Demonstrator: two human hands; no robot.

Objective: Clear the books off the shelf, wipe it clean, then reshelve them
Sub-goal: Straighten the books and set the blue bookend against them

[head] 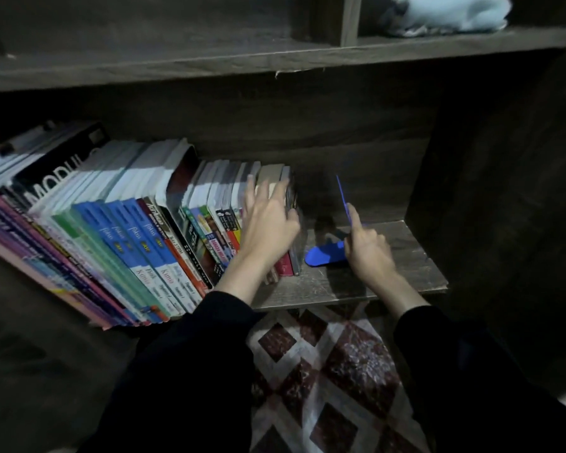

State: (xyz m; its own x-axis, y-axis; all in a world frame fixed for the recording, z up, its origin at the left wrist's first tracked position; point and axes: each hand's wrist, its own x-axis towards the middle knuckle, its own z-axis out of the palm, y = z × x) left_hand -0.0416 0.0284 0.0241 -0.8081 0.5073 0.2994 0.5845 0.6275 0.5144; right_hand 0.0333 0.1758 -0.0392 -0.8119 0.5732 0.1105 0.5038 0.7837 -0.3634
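Pressing on the right end of the row of upright paperback books point(144, 230) with the left hand point(268, 223), fingers spread wide and straight over the tops, slightly blurred. Pinching the thin upright plate of the blue L-shaped metal bookend point(324, 255) with the right hand point(366, 246), fingers curled round it. Base flat on the dark wooden shelf board point(389, 266), just beside the last book. Up top, in the right compartment: a crumpled pale blue cloth point(445, 14). Down below: a red-and-white diamond-patterned rug point(324, 371).
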